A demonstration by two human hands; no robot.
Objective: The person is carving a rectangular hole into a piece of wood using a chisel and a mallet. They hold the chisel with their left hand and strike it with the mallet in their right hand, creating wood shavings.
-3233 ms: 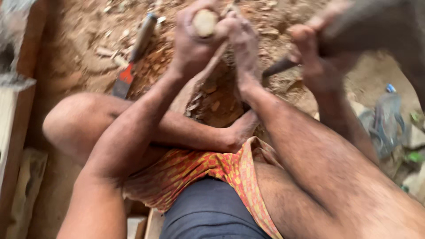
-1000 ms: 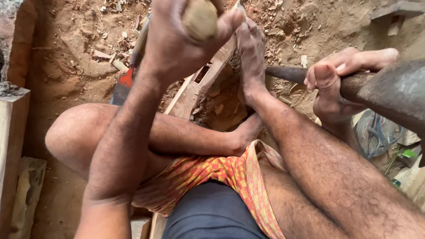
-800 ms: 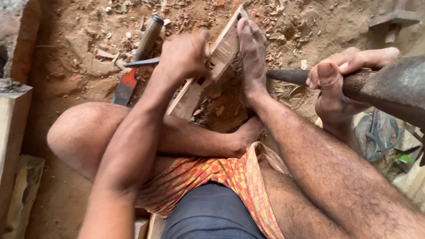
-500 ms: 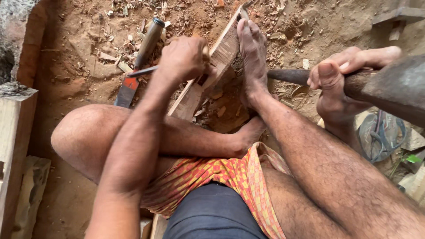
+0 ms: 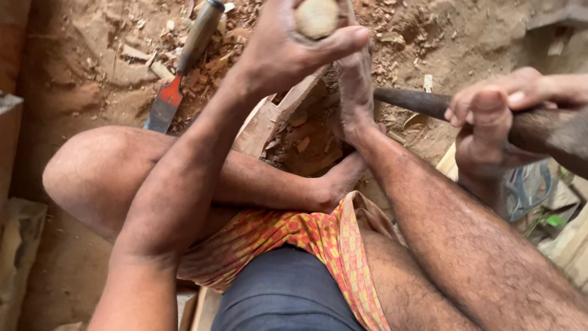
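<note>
My left hand (image 5: pixel 288 52) is raised near the camera, shut on a tool's round pale wooden handle (image 5: pixel 316 17); the tool's working end is hidden behind the hand. My right hand (image 5: pixel 490 113) is shut on the dark handle of a mallet (image 5: pixel 410 101), whose head runs out of view at the right. A reddish carved wood block (image 5: pixel 269 119) lies on the ground below my left hand. My right foot (image 5: pixel 355 92) presses on its far side, and my left foot (image 5: pixel 337 178) rests against its near side.
A second chisel (image 5: pixel 184 61) with a wooden handle and a red-painted blade lies on the dirt at the upper left. Wood chips (image 5: pixel 404 30) litter the ground around the block. A plank edge (image 5: pixel 9 122) stands at the left, and bluish scrap (image 5: pixel 527 190) lies at the right.
My left hand has lifted from the wood block up toward the camera with the handle in it. My right hand has kept its hold on the mallet and hardly moved.
</note>
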